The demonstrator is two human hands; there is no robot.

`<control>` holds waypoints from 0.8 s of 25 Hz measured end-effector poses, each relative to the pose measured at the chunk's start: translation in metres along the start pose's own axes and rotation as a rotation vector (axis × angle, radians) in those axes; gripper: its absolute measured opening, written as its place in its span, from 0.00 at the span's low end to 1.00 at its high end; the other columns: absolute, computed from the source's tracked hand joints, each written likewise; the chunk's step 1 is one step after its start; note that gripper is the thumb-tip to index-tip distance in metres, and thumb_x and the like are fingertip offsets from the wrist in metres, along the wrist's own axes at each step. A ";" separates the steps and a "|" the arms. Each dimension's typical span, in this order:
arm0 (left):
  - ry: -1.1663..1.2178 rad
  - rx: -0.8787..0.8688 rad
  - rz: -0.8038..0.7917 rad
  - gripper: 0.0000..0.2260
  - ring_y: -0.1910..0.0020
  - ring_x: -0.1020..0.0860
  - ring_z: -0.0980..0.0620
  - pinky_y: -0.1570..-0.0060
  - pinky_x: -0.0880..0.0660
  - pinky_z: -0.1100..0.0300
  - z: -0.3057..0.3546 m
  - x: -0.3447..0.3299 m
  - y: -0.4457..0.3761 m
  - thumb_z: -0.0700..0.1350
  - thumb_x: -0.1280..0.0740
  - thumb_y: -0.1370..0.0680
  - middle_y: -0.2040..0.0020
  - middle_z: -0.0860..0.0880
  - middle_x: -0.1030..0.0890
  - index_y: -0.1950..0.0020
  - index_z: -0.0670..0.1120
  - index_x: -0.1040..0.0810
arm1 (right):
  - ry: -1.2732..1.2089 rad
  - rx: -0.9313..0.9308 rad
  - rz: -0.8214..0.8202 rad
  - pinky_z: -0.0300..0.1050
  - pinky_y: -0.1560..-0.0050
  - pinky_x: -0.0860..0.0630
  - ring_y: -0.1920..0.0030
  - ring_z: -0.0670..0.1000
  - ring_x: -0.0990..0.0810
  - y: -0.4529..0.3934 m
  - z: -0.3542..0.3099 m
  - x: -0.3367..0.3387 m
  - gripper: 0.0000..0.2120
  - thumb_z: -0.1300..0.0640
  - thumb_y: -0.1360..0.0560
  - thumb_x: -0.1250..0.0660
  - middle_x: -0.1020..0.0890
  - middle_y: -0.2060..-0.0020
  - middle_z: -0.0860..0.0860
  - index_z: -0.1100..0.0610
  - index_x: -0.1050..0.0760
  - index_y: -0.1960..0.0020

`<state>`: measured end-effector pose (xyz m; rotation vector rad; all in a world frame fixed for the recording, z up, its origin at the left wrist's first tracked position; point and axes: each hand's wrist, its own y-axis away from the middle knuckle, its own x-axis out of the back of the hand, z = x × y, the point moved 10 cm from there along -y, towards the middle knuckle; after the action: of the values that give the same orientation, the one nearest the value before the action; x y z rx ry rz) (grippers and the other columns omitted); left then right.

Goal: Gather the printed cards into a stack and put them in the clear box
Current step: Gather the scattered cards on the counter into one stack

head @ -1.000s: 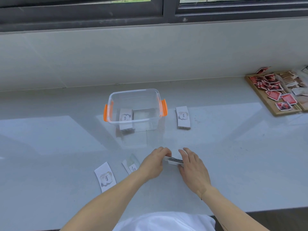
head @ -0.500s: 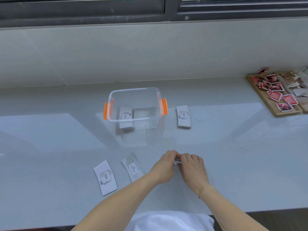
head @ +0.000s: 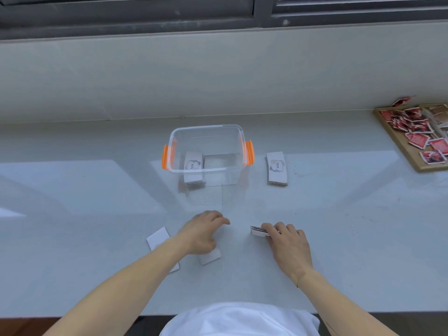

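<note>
Gripping a card stack (head: 259, 231), right hand (head: 289, 246) alone.

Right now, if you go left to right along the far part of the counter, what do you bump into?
Clear box with orange handles → stack of printed cards → wooden tray of red packets.

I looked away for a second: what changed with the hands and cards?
The left hand let go of the small stack and moved left, over the loose cards. The right hand kept the stack. The box, with a stack inside, and the stack beside it stayed put.
</note>
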<state>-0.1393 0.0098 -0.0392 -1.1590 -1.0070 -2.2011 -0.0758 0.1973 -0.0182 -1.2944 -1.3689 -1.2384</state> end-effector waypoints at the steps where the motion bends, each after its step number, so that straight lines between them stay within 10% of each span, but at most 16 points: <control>1: -0.055 -0.013 -0.028 0.31 0.29 0.37 0.50 0.33 0.35 0.54 -0.009 0.000 0.004 0.41 0.36 0.31 0.29 0.52 0.33 0.29 0.56 0.35 | 0.001 0.000 0.004 0.50 0.63 0.30 0.63 0.57 0.26 0.000 0.000 0.000 0.15 0.63 0.28 0.31 0.22 0.62 0.48 0.47 0.25 0.46; 10: -0.445 -0.183 -0.142 0.29 0.31 0.37 0.47 0.35 0.34 0.50 -0.023 -0.005 0.012 0.47 0.27 0.31 0.30 0.49 0.36 0.34 0.55 0.35 | -0.025 0.011 0.063 0.49 0.65 0.32 0.65 0.57 0.26 -0.003 0.000 0.002 0.13 0.60 0.29 0.28 0.22 0.64 0.48 0.48 0.25 0.48; 20: -0.070 0.128 -0.158 0.16 0.55 0.28 0.48 0.59 0.34 0.58 -0.054 0.002 0.009 0.46 0.31 0.26 0.49 0.53 0.24 0.49 0.54 0.37 | -0.030 0.010 0.043 0.49 0.64 0.33 0.64 0.57 0.26 -0.003 0.000 0.001 0.12 0.60 0.28 0.29 0.22 0.63 0.48 0.49 0.25 0.47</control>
<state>-0.1615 -0.0379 -0.0542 -1.1404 -1.2893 -2.1913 -0.0788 0.1971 -0.0179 -1.3343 -1.3599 -1.1858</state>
